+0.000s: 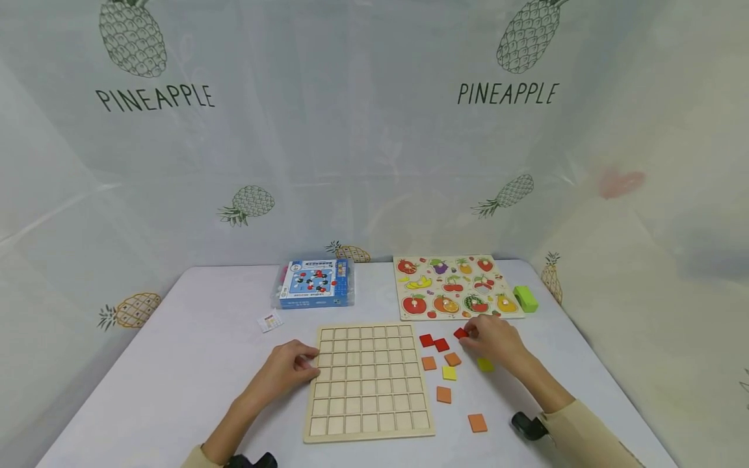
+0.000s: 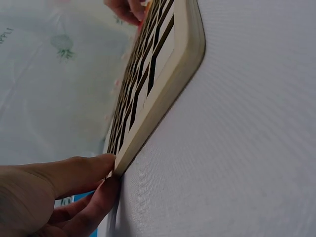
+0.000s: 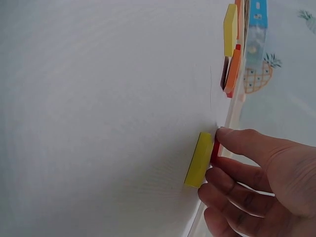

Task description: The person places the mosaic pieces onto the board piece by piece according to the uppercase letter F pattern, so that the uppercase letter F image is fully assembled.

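Observation:
A wooden grid board (image 1: 370,439) lies flat on the white table. My left hand (image 1: 287,369) holds its left edge, the thumb and a finger (image 2: 101,197) meeting at the rim in the left wrist view. To the right of the board, my right hand (image 1: 494,341) pinches a red square tile (image 1: 460,333) between thumb and index finger; the tile (image 3: 216,148) is partly hidden in the right wrist view. A yellow tile (image 1: 485,364) lies beneath that hand. Two more red tiles (image 1: 426,340) sit closer to the board.
Several orange tiles (image 1: 477,423) and another yellow tile (image 1: 448,373) are scattered right of the board. Behind stand a fruit puzzle board (image 1: 433,296), a green block (image 1: 526,298) and a blue box (image 1: 313,303) on a clear case. A small printed card (image 1: 270,321) lies at left.

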Demonstrator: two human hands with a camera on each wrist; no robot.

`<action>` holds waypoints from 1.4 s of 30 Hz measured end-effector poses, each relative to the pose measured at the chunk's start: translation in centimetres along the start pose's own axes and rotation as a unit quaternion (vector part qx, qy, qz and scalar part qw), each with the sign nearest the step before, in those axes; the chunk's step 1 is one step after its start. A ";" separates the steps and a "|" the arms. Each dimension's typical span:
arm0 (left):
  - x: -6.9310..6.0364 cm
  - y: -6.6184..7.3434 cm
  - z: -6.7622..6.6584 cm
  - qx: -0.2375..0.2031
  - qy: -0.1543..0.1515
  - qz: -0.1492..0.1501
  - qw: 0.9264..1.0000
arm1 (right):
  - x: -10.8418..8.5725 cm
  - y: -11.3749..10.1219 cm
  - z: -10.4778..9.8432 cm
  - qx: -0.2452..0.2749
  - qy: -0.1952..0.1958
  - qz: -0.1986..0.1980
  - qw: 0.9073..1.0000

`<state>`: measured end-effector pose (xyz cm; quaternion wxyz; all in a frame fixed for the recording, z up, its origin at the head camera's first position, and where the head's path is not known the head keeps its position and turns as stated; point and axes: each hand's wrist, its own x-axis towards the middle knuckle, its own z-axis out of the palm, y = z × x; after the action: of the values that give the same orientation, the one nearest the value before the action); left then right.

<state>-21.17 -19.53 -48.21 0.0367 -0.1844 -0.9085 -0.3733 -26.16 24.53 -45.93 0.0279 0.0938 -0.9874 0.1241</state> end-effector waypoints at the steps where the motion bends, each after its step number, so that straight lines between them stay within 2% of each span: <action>1: 0.1 0.0 0.0 -0.001 0.001 0.000 1.000 | 0.0 0.0 0.0 0.000 0.000 0.001 1.000; 12: 0.4 -0.1 0.5 -0.018 0.014 -0.027 0.999 | 0.0 -0.2 0.0 0.009 -0.004 0.008 1.000; 22: 0.5 1.1 0.9 -0.013 0.041 -0.089 0.995 | 0.0 0.0 0.0 0.026 -0.010 0.016 0.999; 26: 0.6 1.3 1.0 -0.011 0.043 -0.104 0.994 | 0.1 0.0 -0.1 0.033 -0.010 0.015 0.999; 36: 0.6 1.0 1.1 -0.015 0.044 -0.094 0.994 | 0.2 -0.1 0.1 0.026 0.007 -0.003 1.000; 42: 0.5 1.0 1.1 -0.020 0.045 -0.091 0.995 | 0.5 -1.0 0.1 0.036 0.008 -0.015 0.999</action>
<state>-21.20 -17.96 -48.20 0.0396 -0.0850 -0.9112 -0.4011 -26.50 23.49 -45.72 0.0341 0.1087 -0.9805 0.1598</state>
